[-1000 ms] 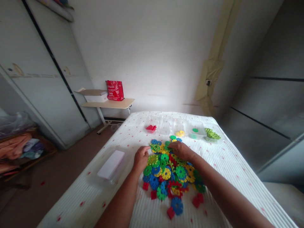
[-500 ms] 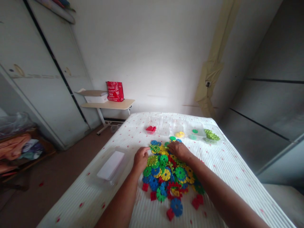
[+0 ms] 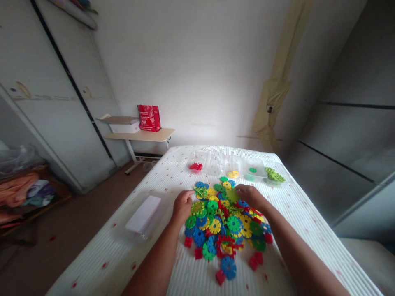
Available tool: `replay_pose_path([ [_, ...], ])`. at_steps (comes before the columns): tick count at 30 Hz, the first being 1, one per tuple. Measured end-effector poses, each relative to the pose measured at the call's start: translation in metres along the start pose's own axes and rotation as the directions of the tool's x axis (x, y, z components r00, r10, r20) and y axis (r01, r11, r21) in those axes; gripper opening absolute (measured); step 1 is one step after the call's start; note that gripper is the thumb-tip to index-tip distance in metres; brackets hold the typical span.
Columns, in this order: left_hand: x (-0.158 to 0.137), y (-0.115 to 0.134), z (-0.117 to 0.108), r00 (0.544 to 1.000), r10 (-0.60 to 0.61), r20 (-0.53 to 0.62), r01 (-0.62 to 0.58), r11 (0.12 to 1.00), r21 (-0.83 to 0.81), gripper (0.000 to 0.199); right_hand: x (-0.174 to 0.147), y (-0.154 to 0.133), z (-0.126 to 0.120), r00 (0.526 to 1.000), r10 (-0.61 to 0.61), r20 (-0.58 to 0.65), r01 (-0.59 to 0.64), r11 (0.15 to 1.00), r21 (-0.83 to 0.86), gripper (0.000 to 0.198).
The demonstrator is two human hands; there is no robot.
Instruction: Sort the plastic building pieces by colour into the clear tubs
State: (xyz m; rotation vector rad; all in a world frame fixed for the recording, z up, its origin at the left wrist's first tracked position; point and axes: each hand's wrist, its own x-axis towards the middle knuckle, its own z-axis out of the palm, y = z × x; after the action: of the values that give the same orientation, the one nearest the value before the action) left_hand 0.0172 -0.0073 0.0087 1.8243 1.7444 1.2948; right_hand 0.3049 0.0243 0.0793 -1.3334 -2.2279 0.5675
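A mixed pile of plastic interlocking pieces, blue, yellow, green and red, spreads over the bed between my hands; a green notched disc (image 3: 233,224) and a blue notched disc (image 3: 228,268) lie in it. My left hand (image 3: 183,202) is at the pile's far left side, fingers closed on light green toothed pieces (image 3: 200,192). Over the pile's far right part, my right hand (image 3: 251,196) pinches a light green piece (image 3: 233,195), which is blurred. Its fingertips are partly hidden behind the hand.
Beyond the pile stand clear plastic containers with red pieces (image 3: 196,167), yellow pieces (image 3: 233,174), a green disc (image 3: 253,169) and light green pieces (image 3: 274,175). A clear tray (image 3: 166,201) with a white card (image 3: 143,214) lies left. Behind is a small table (image 3: 154,135) with a red bag (image 3: 149,118).
My right hand has moved right from the far middle of the pile, and a light green piece now shows at its fingertips. My left hand has stayed in place.
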Motion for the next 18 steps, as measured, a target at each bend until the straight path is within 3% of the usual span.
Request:
replay_pose_path([
  [2,0.0,0.0,0.0,1.0,-0.004,0.007,0.004,1.0,0.005,0.033,-0.004,0.002,0.003,0.999,0.039,-0.038,-0.04,0.999,-0.033,0.021],
  [6,0.0,0.001,-0.001,1.0,-0.001,0.003,0.001,1.0,-0.003,0.033,-0.009,-0.001,0.004,0.996,0.077,-0.05,-0.073,0.994,0.08,0.018],
  [12,0.0,0.002,-0.001,1.0,-0.006,-0.011,0.006,1.0,-0.01,0.033,-0.016,-0.008,-0.007,0.993,-0.083,-0.086,0.078,0.995,-0.068,0.016],
  [18,0.0,0.003,-0.001,1.0,-0.01,0.004,0.01,1.0,-0.016,0.032,-0.031,-0.018,-0.006,0.966,-0.257,0.017,0.255,0.946,-0.2,0.014],
])
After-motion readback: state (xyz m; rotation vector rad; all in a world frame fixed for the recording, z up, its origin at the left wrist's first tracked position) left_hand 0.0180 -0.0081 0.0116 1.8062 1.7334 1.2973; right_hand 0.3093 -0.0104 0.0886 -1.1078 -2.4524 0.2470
